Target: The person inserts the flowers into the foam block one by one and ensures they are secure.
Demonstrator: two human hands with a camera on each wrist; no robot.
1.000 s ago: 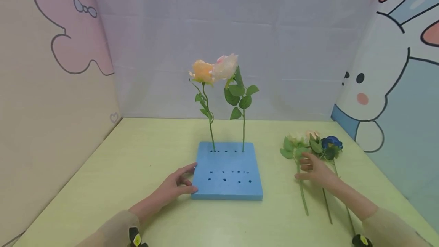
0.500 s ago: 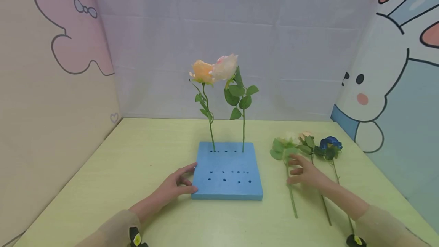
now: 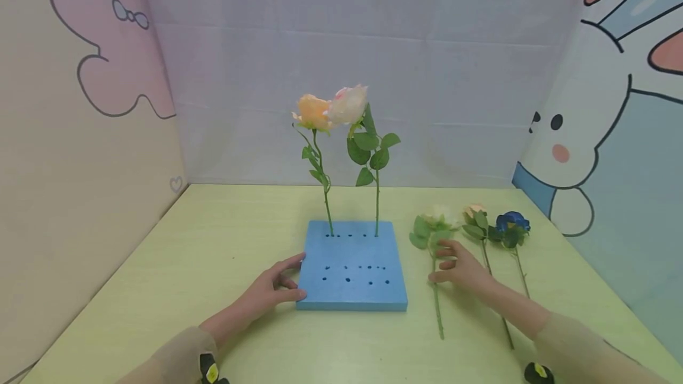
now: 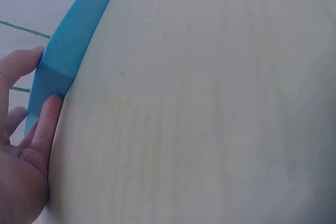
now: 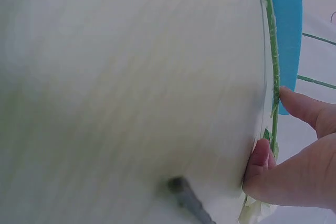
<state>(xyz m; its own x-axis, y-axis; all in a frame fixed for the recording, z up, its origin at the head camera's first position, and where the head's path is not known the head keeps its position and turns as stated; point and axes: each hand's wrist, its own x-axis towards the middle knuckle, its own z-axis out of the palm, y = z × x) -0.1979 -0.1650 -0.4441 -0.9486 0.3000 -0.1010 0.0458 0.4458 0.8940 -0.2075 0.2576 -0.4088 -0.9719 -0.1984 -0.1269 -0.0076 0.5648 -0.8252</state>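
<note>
A blue foam block with rows of small holes lies on the table. An orange rose and a pale pink rose stand upright in its back row. My left hand rests on the table, thumb and fingertips spread against the block's left edge. At the block's right, my right hand touches the stem of a white rose lying down, its thumb set apart from the other fingers. Its thumb meets that stem in the right wrist view.
A peach rose and a blue rose lie to the right, the right forearm crossing their stems. The yellow-green table ends at a pale backdrop, with cartoon-printed side walls.
My right hand has moved left, and the white rose has shifted left across the table with it, away from the peach and blue roses. My left hand stays against the block.
</note>
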